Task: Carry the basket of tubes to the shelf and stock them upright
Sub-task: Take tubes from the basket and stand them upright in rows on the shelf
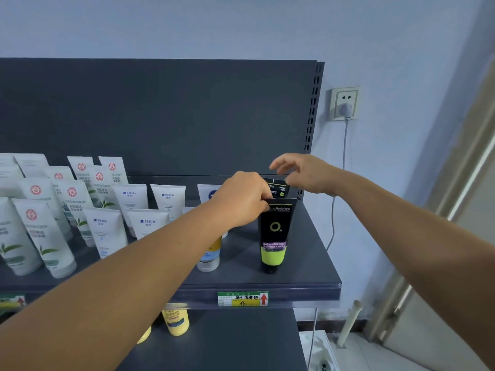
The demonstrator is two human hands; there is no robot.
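The left forearm (112, 269) crosses the lower part of the view, bare and reaching up to the right toward the dark grey metal shelf (294, 263). The left hand (241, 199) has its fingers curled down over the crimped top edge of a black tube with a lime-green band (274, 234), which stands upright on its cap near the shelf's right front corner. The right hand (302, 172) hovers just behind it, fingers loosely spread and bent; its fingertips sit at the top of a second black tube (278, 188) standing further back, but whether they pinch it or only touch it cannot be told. To the left, smooth white tubes with red round emblems (42, 228) and white tubes with blue lettering (107, 231) stand in rows, each flat at the top and tapering to a cap. A tube with a silver cap (209, 259) shows partly under the left forearm. A green and yellow price label (243, 299) is fixed to the shelf's front lip, and yellow tubes (175, 322) stand on the shelf below. A wall socket (345, 103) with a plug sits on the pale blue wall.
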